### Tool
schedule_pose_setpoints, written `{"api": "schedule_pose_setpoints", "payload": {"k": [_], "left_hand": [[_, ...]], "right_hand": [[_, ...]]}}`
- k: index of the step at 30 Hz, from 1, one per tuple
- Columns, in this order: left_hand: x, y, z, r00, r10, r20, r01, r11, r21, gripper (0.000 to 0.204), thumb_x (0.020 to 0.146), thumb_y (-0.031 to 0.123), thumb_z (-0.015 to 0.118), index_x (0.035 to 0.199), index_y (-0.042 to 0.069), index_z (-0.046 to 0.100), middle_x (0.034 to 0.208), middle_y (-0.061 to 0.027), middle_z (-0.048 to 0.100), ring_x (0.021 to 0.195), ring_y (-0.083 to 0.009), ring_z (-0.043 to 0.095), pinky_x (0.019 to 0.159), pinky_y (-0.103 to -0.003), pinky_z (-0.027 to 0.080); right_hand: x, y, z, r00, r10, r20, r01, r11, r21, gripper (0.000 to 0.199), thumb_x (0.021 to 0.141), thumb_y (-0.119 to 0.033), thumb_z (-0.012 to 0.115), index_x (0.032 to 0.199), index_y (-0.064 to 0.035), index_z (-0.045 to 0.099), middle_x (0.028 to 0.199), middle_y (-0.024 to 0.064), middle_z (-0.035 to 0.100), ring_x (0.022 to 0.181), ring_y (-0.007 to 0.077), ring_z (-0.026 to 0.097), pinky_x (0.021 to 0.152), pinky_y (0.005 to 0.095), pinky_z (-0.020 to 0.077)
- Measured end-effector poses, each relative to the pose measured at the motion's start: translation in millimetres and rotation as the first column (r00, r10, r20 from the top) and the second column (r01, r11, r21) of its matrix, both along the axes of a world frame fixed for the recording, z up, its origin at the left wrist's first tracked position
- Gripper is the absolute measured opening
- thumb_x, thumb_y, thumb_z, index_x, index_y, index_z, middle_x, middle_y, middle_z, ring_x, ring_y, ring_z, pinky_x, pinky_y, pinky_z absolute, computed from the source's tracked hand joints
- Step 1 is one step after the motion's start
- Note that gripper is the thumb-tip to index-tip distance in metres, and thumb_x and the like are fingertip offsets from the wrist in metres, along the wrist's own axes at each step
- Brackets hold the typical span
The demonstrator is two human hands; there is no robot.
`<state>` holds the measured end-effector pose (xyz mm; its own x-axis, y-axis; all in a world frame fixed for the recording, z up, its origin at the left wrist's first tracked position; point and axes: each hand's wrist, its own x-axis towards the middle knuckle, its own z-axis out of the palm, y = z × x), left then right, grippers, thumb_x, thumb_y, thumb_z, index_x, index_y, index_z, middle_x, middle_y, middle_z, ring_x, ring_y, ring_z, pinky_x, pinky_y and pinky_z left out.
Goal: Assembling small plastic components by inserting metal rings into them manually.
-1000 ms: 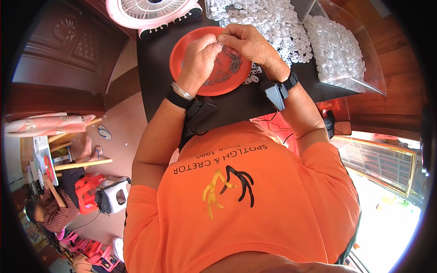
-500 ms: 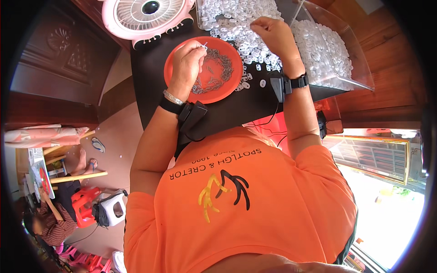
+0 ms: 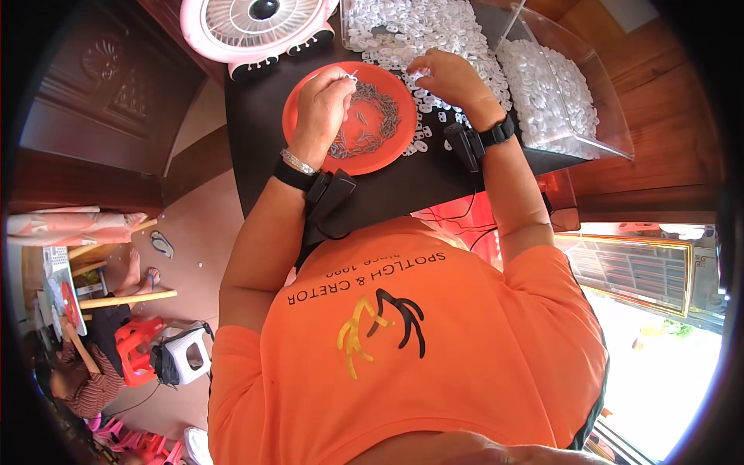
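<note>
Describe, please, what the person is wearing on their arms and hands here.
Both hands are bare. The left hand has a silver bracelet and a black wrist strap with a black device. The right hand has a black strap with a cabled device. Orange short sleeves.

My black table point(image 3: 256, 132) is crowded along its far edge. A pink fan point(image 3: 256, 19) stands at the far left corner, just beyond the orange plate point(image 3: 310, 101), blocking any reach straight ahead on that side. A heap of small white pieces point(image 3: 411, 31) fills the far middle and spills toward the plate's right rim. A clear bin point(image 3: 577, 85) of more white pieces takes the right edge. Open black surface lies left of the plate and along the near edge, between my left hand point(image 3: 322, 108) and my right hand point(image 3: 446, 77), where a hand could pass freely.
</note>
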<state>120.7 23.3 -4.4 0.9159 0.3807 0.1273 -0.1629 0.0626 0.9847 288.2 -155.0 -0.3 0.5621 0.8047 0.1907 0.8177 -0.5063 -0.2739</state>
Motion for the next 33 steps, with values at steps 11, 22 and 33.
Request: {"api": "schedule_pose_setpoints", "payload": {"k": [11, 22, 33], "left_hand": [[-0.5, 0.1, 0.5, 1.000, -0.004, -0.012, 0.004, 1.000, -0.018, 0.016, 0.081, 0.012, 0.051, 0.069, 0.002, 0.054, 0.057, 0.0002, 0.047, 0.048, -0.0072, 0.043, 0.043, -0.022, 0.034], [-3.0, -3.6, 3.6, 1.000, -0.013, 0.013, 0.014, 0.999, -0.034, 0.015, 0.082, 0.012, 0.052, 0.070, 0.003, 0.053, 0.057, 0.0004, 0.048, 0.047, -0.0064, 0.044, 0.043, -0.020, 0.035], [-3.8, -6.7, 5.4, 1.000, -0.024, 0.013, 0.024, 1.000, -0.019, 0.018, 0.085, 0.015, 0.049, 0.072, 0.002, 0.053, 0.057, -0.0002, 0.046, 0.048, -0.0068, 0.040, 0.046, -0.020, 0.031]], "right_hand": [[-7.5, 3.3, 2.0, 0.989, 0.090, 0.113, -0.085, 0.995, -0.050, 0.016, 0.075, -0.019, 0.061, 0.089, -0.0106, 0.064, 0.087, 0.0109, 0.060, 0.081, 0.0302, 0.059, 0.073, 0.0364, 0.0468], [-27.0, 29.4, 36.0, 0.554, 0.348, -0.756, 0.084, 0.880, 0.467, 0.023, 0.084, -0.012, 0.062, 0.105, -0.0032, 0.061, 0.084, 0.0002, 0.062, 0.073, 0.0065, 0.057, 0.070, 0.0199, 0.0466], [-35.4, 43.4, 19.2, 0.255, 0.505, -0.825, 0.128, 0.828, 0.546, 0.021, 0.086, -0.013, 0.062, 0.104, -0.0021, 0.061, 0.084, 0.0005, 0.063, 0.073, 0.0065, 0.058, 0.067, 0.0187, 0.0470]]}}
